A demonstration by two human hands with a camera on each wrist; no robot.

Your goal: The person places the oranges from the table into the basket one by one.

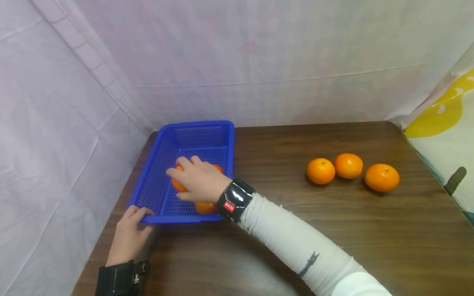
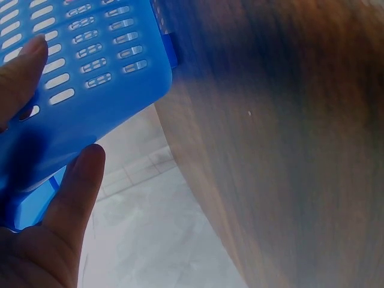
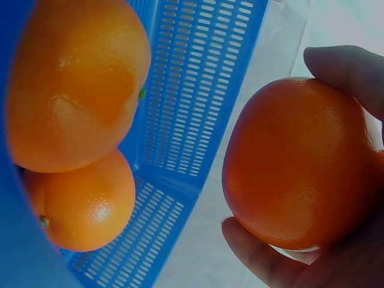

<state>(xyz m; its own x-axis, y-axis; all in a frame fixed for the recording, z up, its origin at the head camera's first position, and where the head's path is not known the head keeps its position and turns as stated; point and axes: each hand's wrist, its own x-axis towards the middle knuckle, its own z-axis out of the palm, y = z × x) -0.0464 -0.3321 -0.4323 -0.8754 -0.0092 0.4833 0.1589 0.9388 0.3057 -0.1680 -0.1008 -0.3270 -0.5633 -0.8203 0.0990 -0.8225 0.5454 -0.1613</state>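
Note:
A blue perforated plastic basket point(image 1: 177, 220) stands at the table's left side. My left hand point(image 1: 129, 232) grips its near left corner; in the left wrist view the thumb and a finger lie on either side of the basket's wall point(image 2: 120, 90). My right hand point(image 1: 201, 181) holds an orange point(image 3: 300, 162) above the inside of the basket, fingers curled round the fruit. Below that hand, two more oranges lie in the basket: one near the front point(image 1: 205, 208) and one partly hidden behind the hand point(image 1: 218, 167). The right wrist view shows both close together.
On the right part of the brown wooden table point(image 1: 277, 230) sit three oranges: a left one point(image 1: 320, 171), a middle one point(image 1: 349, 165) and a right one point(image 1: 382, 177). White cloth point(image 1: 259, 61) hangs behind and at the left. A yellow-patterned cloth point(image 1: 437, 119) is at the right edge.

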